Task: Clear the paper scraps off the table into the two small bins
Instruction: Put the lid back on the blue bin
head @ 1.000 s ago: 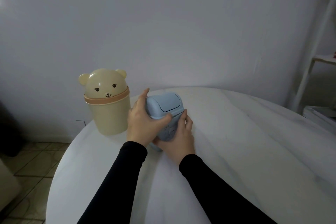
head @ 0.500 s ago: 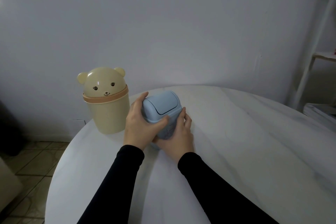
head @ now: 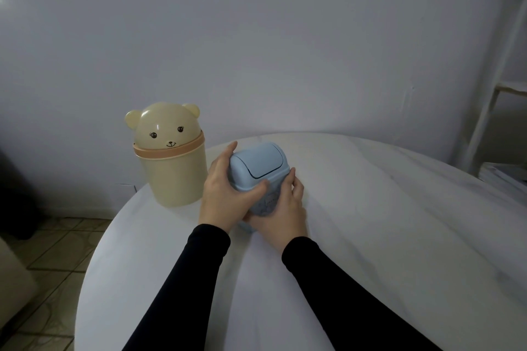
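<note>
A small blue bin with a swing lid stands tilted toward me on the round white table. My left hand grips its lid from the left, thumb across the front. My right hand holds the bin's body from the right and below. To the left stands a cream bear-shaped bin, upright, its domed lid in place. No paper scraps show on the table.
A white wall rises right behind the table. A white shelf frame stands at the far right. Tiled floor shows past the table's left edge.
The blue bin and both hands stay almost in place; the bin has tipped slightly and my view has shifted a little.
</note>
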